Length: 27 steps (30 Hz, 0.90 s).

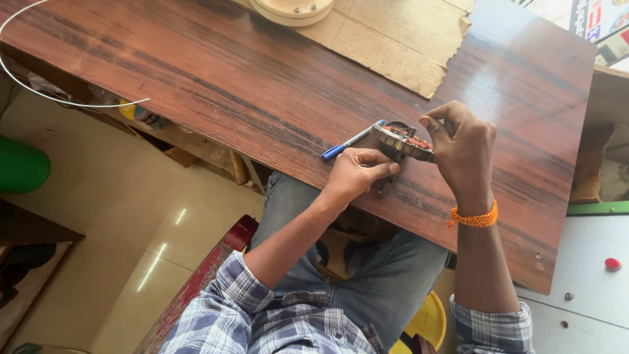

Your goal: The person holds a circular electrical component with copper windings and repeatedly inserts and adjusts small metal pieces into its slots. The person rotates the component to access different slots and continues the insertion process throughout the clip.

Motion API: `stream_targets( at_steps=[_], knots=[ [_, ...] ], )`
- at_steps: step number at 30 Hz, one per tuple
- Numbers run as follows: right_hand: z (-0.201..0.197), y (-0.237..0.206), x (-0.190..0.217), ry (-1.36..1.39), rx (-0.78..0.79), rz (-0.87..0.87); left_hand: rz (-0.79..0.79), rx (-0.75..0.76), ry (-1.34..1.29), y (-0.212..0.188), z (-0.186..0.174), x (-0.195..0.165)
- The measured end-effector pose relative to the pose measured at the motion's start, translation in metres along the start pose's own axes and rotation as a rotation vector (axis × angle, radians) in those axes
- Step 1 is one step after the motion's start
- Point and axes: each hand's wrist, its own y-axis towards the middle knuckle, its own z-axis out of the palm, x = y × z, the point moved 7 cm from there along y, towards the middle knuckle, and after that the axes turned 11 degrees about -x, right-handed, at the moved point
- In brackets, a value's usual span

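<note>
A small round metal motor stator (401, 139) with copper-coloured windings lies on the dark wooden table (249, 85). My right hand (462, 149) is curled over its right side, thumb on the rim, gripping it. My left hand (357, 172) presses against the stator's near-left side, fingers closed on its edge. A blue pen (348, 141) lies on the table just left of the stator, touching neither hand. An orange thread band (473, 219) circles my right wrist.
A sheet of brown cardboard (393, 33) lies at the table's far side with a round pale wooden object (291, 9) on it. A thin white wire (59, 99) loops off the table's left edge. A white cabinet (583, 275) with a red button stands at right.
</note>
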Motion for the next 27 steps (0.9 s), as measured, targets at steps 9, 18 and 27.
stream_targets(
  at_steps=[9, 18, 27],
  knots=[
    [0.017, 0.022, -0.038, -0.072, 0.018, 0.008, -0.016, -0.103, -0.18, 0.01, 0.019, -0.001],
    [0.018, 0.026, -0.053, -0.126, 0.046, 0.086, -0.01, -0.205, -0.129, 0.001, 0.02, -0.002],
    [0.012, 0.025, -0.065, -0.158, -0.036, 0.063, 0.221, -0.369, 0.094, -0.021, 0.015, -0.022]
  ],
)
